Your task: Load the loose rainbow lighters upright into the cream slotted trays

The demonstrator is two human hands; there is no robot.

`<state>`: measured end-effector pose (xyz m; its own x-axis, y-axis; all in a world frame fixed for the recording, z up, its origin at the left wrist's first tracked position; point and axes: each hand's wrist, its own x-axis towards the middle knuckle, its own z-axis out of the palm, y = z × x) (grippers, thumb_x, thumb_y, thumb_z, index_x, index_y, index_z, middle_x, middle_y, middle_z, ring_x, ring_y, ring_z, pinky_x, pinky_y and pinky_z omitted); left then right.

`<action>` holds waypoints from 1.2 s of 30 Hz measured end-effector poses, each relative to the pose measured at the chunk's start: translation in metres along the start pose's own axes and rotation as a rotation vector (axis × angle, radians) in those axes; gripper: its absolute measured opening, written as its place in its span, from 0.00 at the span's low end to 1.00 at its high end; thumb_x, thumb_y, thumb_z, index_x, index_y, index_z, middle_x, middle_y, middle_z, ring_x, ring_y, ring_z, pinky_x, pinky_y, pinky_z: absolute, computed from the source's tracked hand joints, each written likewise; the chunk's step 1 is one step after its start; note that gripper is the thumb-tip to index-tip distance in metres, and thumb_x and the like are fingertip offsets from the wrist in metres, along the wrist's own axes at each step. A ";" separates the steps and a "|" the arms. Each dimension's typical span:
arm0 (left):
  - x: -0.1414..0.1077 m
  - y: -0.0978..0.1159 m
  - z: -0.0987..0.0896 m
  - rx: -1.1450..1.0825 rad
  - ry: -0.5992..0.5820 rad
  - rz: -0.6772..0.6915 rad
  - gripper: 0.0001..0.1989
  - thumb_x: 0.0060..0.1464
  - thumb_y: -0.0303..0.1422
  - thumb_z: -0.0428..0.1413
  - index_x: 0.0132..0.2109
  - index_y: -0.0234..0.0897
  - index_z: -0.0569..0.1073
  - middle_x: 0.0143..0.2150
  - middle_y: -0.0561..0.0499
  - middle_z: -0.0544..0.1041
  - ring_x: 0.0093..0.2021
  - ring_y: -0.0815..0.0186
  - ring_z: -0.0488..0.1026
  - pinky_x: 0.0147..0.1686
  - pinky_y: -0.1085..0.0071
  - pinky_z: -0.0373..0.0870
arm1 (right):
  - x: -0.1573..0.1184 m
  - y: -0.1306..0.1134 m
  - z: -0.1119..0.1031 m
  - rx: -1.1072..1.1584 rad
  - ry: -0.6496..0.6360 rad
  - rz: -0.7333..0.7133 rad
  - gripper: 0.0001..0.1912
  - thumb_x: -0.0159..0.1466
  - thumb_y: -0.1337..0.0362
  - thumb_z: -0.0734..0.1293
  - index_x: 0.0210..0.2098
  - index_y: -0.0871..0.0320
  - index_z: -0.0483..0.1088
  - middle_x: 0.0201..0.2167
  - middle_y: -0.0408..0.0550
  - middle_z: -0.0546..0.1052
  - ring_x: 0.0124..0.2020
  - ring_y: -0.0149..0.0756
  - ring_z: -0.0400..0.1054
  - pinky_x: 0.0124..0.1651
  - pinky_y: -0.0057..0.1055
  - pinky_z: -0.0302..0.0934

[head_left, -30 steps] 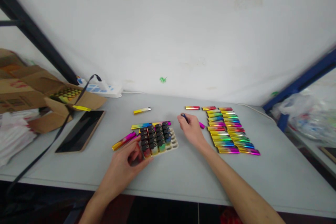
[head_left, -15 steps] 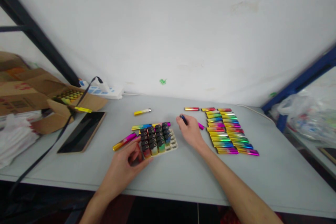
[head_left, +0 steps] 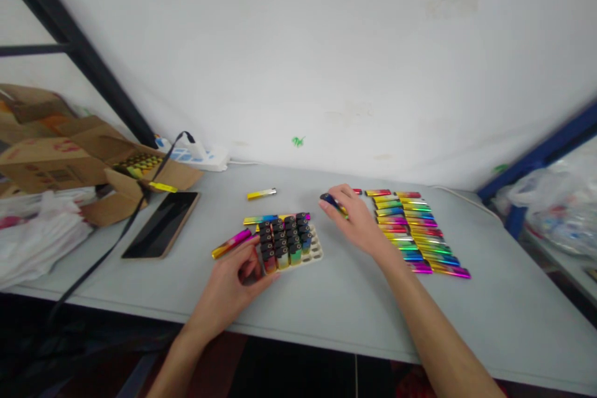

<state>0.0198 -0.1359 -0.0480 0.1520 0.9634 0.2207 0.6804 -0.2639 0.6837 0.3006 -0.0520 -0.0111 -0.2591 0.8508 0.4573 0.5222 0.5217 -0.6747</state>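
Note:
My left hand [head_left: 240,273] holds the left edge of a pale tray [head_left: 317,247], its thumb along the near side and its fingers at the far left. Several lighters [head_left: 282,245] with black tops stand upright in the tray's holes, and the right-hand holes show no lighters. Above the table, right of the tray, my right hand [head_left: 352,214] pinches a lighter [head_left: 332,202] with a dark top and a blue and yellow body. A magenta and gold lighter [head_left: 232,243] lies beside my left fingers. More lighters [head_left: 261,220] lie behind the tray, partly hidden.
Two columns of shiny coloured wraps or lighters [head_left: 420,230] lie at the right, partly behind my right arm. A yellow lighter [head_left: 262,194] lies farther back. At left are a phone [head_left: 161,227], a power strip [head_left: 209,158], a dark strap [head_left: 100,261] and an open cardboard box [head_left: 125,202].
My right hand has turned and risen slightly away from the tray, showing more of the lighter it holds. My left hand keeps its grip on the tray. The whole view has shifted slightly.

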 end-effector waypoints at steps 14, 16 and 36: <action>-0.001 0.000 0.001 -0.009 -0.006 -0.003 0.21 0.54 0.45 0.65 0.28 0.42 0.62 0.23 0.60 0.64 0.27 0.67 0.65 0.30 0.69 0.68 | -0.012 -0.014 -0.024 0.230 -0.565 0.099 0.21 0.71 0.47 0.68 0.29 0.55 0.78 0.26 0.45 0.83 0.26 0.36 0.75 0.29 0.29 0.62; -0.001 0.000 0.001 -0.016 0.000 0.000 0.21 0.54 0.44 0.65 0.27 0.42 0.62 0.23 0.60 0.64 0.26 0.67 0.65 0.32 0.68 0.69 | -0.012 -0.017 -0.021 0.208 -0.571 0.075 0.20 0.72 0.49 0.68 0.30 0.54 0.78 0.27 0.44 0.83 0.27 0.36 0.76 0.29 0.29 0.61; -0.006 -0.003 0.001 -0.081 -0.057 0.042 0.23 0.53 0.40 0.68 0.27 0.42 0.60 0.32 0.52 0.74 0.43 0.57 0.76 0.44 0.66 0.72 | -0.003 -0.028 -0.036 0.137 -0.557 0.135 0.17 0.70 0.47 0.71 0.38 0.54 0.81 0.32 0.47 0.82 0.32 0.38 0.74 0.36 0.33 0.65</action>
<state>0.0175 -0.1411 -0.0523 0.2209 0.9519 0.2123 0.6127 -0.3049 0.7291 0.3162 -0.0718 0.0273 -0.6048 0.7963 0.0137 0.4800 0.3781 -0.7916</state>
